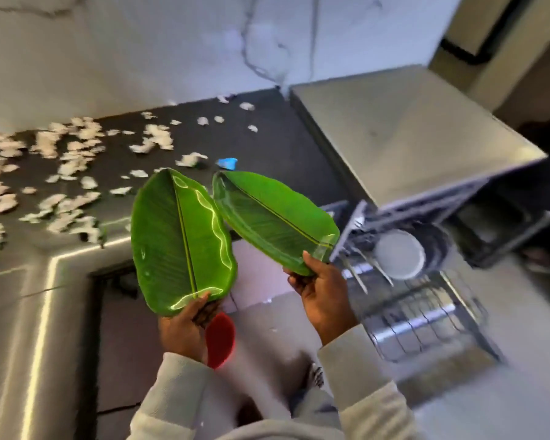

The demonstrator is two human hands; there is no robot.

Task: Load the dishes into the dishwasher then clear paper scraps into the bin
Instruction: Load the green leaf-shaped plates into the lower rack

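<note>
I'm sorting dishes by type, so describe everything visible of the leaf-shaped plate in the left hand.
The leaf-shaped plate is glossy green, moulded like a banana leaf, with a yellowish midrib, fine side veins and a wavy rim catching light. It looks like plastic. It appears clean, tilted face-up toward the camera, in the air beside the counter edge. The left hand grips its near end.

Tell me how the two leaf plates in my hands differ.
The left leaf plate, in the left hand, stands nearly upright; the right leaf plate, in the right hand, slants up-left. The left leaf plate shows bright rim glare; the right leaf plate barely any. Both are green, held by one end.
</note>
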